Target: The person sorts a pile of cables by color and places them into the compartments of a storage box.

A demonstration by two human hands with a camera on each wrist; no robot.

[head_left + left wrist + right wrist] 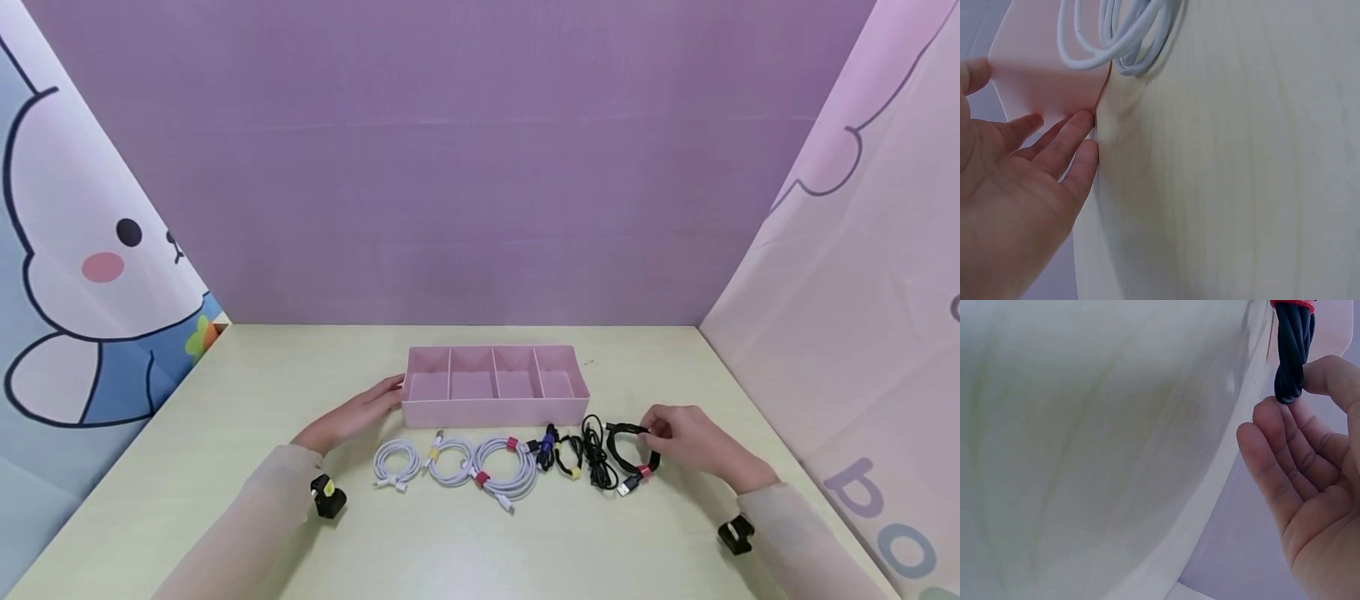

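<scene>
A pink box (495, 413) with several compartments in a row stands on the table. My left hand (360, 414) rests its fingertips against the box's left end, fingers fairly straight; the left wrist view shows the thumb at the box's edge. At the right end of a row of coiled cables, my right hand (690, 437) pinches a black cable (612, 446) wound in a loop with a red tie. Up close in the right wrist view, thumb and fingertips meet at the end of that black bundle (1291, 356).
Along the box's front lie white coiled cables (397, 479), one with a yellow tie (433, 454) and a larger one with red ties (482, 479). Beside them are a small blue-tied black cable (547, 448), a yellow-tied one (575, 472) and a longer black one (597, 458). Printed cloth walls flank the table.
</scene>
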